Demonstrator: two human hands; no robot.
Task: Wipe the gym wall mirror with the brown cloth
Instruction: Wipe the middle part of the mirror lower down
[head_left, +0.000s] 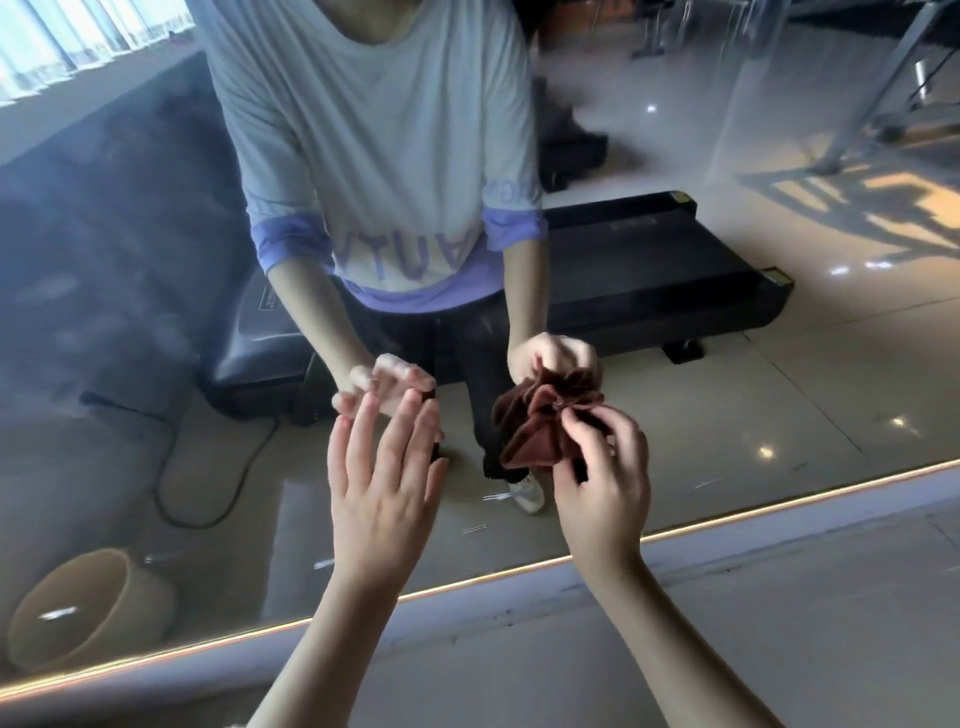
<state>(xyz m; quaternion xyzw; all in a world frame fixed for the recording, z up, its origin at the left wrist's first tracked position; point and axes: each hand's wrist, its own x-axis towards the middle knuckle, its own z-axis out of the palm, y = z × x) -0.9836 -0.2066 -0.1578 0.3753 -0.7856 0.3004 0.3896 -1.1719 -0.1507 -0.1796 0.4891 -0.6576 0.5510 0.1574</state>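
Two hands are seen low on the mirror (104, 312), near its bottom edge (675, 535). The brown cloth (535, 431) is bunched and pinched in the curled fingers of the right hand (602, 483). It is held at the glass, meeting its own reflection. Contact looks likely but can't be confirmed.

The left hand (382, 478) is held flat, fingers straight and slightly spread, nothing gripped. Its fingertips sit at or just short of the glass.

Step judged: the cloth is being gathered or re-gripped at the glass, with wiping of this lower area not clearly begun. For the next move, a flatter pad of cloth would be wanted, pressed onto the glass and swept in overlapping passes. The left hand should be kept off the surface so that no prints are left.

Surface: a grey haze is seen across the left part of the mirror, and short streaks are visible lower down.

Room, as reflected: a black treadmill (649, 270), a dark cable (171, 467) looped on glossy pale floor tiles (831, 395), and a tan bucket (88, 608) at lower left.
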